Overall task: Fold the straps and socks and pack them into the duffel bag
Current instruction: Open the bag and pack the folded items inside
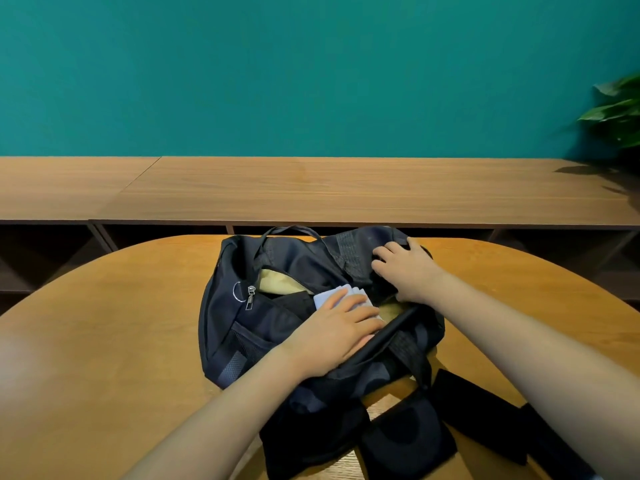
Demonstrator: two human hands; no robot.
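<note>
A dark navy duffel bag [242, 327] lies unzipped on the wooden table [104, 341], its yellow lining showing. My left hand [332, 334] lies flat over a folded pale grey-blue bundle [341, 292] in the bag's opening, fingers fairly straight and pressing it down. My right hand [405, 268] grips the far flap of the bag, fingers curled into the dark fabric. Black straps [485, 410] lie on the table in front of the bag, partly under my right forearm, next to a black padded piece [408, 441].
A long wooden bench or shelf [311, 192] runs behind the table against a teal wall. A green plant [616, 112] stands at the far right. Bare tabletop lies left of the bag.
</note>
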